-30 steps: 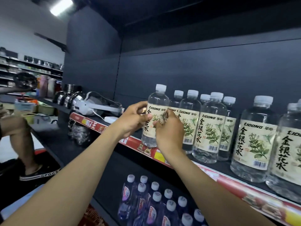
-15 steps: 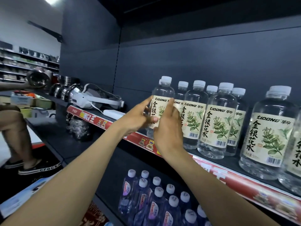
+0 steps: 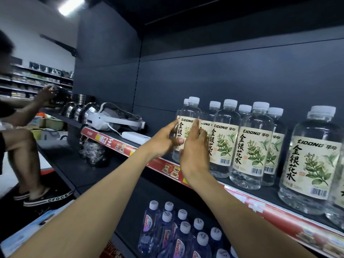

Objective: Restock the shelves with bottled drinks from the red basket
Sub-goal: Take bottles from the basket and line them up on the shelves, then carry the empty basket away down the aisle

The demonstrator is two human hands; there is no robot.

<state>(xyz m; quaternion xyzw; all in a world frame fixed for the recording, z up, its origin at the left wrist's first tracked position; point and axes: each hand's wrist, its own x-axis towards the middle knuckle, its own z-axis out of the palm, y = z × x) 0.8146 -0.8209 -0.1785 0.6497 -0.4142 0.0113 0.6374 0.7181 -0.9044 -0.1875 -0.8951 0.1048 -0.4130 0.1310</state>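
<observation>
On the shelf (image 3: 275,215), left end of the row (image 3: 255,146), the bottle (image 3: 188,116) stands upright, cap up; our left hand (image 3: 163,144) wraps its side, our right hand (image 3: 195,155) lays near-straight fingers on its front.

A dark grey shelf unit (image 3: 223,81) faces me; upper left, a ceiling light (image 3: 70,5) glows above a white wall (image 3: 37,34).

A ceiling lamp (image 3: 71,5) at the upper left gave the only strong light and was blown out to white. The dark shelf wall (image 3: 223,81) was dim. Soft highlights lay on the clear bottles (image 3: 251,146). Straight lines bowed toward the edges, and the person (image 3: 16,127) at the left edge was blurred.
</observation>
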